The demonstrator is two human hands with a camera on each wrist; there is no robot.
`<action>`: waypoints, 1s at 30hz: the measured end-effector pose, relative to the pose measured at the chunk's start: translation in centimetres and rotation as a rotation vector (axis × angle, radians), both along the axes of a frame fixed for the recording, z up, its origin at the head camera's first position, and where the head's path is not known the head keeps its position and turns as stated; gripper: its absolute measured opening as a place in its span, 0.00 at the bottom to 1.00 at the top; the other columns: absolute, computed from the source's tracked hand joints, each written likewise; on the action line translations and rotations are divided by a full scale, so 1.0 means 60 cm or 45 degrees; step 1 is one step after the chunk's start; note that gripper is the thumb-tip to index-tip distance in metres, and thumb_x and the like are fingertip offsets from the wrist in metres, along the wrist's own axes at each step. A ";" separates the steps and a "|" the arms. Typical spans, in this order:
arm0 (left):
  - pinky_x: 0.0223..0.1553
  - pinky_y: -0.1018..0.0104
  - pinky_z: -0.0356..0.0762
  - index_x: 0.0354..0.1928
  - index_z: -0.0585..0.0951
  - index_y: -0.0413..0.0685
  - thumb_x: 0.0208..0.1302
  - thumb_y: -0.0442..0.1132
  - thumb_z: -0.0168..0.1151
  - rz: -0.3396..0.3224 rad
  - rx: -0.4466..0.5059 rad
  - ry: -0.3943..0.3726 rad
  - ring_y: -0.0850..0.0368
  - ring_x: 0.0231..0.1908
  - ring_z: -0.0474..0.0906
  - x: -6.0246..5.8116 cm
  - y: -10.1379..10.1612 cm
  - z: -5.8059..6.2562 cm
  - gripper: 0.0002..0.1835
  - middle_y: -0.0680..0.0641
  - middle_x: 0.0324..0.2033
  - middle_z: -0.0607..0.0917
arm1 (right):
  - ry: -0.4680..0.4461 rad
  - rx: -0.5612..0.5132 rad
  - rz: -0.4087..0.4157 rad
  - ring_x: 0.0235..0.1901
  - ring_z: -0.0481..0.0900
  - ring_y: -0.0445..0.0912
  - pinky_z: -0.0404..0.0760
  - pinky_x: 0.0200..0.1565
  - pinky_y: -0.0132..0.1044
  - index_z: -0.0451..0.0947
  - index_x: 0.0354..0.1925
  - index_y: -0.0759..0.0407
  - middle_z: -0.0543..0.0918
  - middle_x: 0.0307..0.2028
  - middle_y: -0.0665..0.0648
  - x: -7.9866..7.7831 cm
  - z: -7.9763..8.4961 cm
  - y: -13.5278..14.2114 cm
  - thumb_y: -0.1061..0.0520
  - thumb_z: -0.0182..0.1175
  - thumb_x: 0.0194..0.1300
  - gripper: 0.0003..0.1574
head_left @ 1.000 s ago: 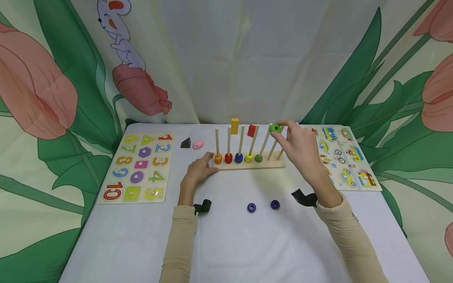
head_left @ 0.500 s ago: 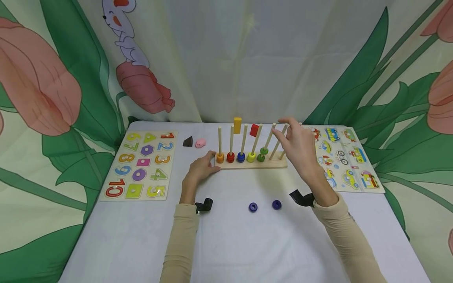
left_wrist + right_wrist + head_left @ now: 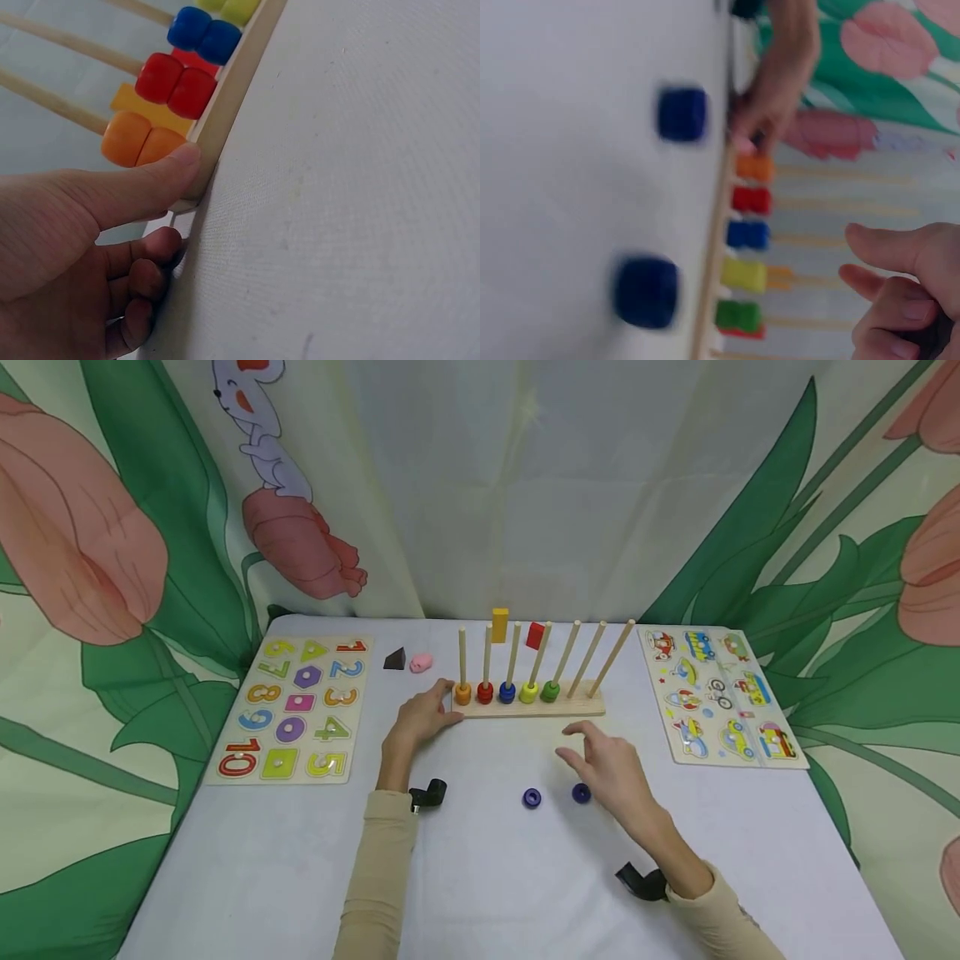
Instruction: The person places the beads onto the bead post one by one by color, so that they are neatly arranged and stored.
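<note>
A wooden peg rack stands across the table, with two beads each on its orange, red, blue, yellow and green pegs. My left hand grips the rack's left end, its thumb on the front edge beside the orange beads. The index finger is hidden behind the wood in the left wrist view. The green beads sit at the foot of their peg. My right hand is in front of the rack, thumb and index finger apart, holding nothing. Near it lie two dark blue-purple beads, one left and one right.
A number puzzle board lies at the left, a vehicle picture board at the right. Behind the rack are a yellow block and a red block. A black wedge and a pink piece lie back left.
My right hand let go of a green bead, which dropped down its peg onto the other green one. The hand then came back towards the two dark beads. My left hand stayed put.
</note>
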State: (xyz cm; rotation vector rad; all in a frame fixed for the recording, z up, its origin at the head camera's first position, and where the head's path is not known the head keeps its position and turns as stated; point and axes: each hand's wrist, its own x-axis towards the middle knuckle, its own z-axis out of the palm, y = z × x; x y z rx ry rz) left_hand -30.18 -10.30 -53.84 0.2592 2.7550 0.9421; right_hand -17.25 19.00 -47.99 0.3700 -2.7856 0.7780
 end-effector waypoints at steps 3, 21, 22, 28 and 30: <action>0.30 0.60 0.65 0.66 0.66 0.55 0.59 0.52 0.66 -0.013 -0.004 0.001 0.53 0.27 0.71 -0.002 -0.001 0.003 0.34 0.49 0.29 0.77 | -0.109 0.052 0.098 0.11 0.58 0.34 0.60 0.16 0.31 0.78 0.45 0.54 0.63 0.11 0.41 0.025 -0.033 -0.019 0.49 0.70 0.56 0.20; 0.30 0.60 0.65 0.65 0.66 0.55 0.59 0.53 0.66 -0.010 -0.029 0.005 0.53 0.27 0.71 -0.005 -0.002 -0.003 0.34 0.49 0.28 0.77 | -0.092 0.098 0.056 0.11 0.60 0.38 0.60 0.16 0.33 0.78 0.47 0.58 0.65 0.11 0.44 -0.012 0.026 -0.030 0.48 0.66 0.61 0.20; 0.31 0.60 0.65 0.65 0.66 0.55 0.59 0.53 0.66 -0.010 -0.034 0.010 0.53 0.27 0.71 -0.006 -0.003 -0.004 0.34 0.49 0.28 0.77 | -0.061 0.071 0.032 0.11 0.60 0.39 0.60 0.16 0.33 0.78 0.48 0.58 0.65 0.11 0.45 -0.022 0.049 -0.025 0.47 0.64 0.62 0.21; 0.30 0.60 0.65 0.65 0.66 0.55 0.59 0.53 0.66 -0.022 -0.024 0.004 0.53 0.27 0.71 -0.006 -0.004 -0.005 0.34 0.49 0.29 0.77 | 0.187 -0.044 -0.133 0.13 0.60 0.44 0.59 0.17 0.37 0.77 0.51 0.60 0.66 0.13 0.51 -0.067 0.167 0.008 0.49 0.63 0.63 0.22; 0.30 0.60 0.65 0.65 0.66 0.55 0.59 0.53 0.66 -0.023 -0.020 0.004 0.53 0.27 0.71 -0.006 -0.003 -0.004 0.34 0.49 0.29 0.77 | 0.254 -0.053 -0.190 0.14 0.61 0.46 0.58 0.18 0.39 0.77 0.51 0.60 0.65 0.14 0.53 -0.081 0.191 0.018 0.49 0.63 0.63 0.22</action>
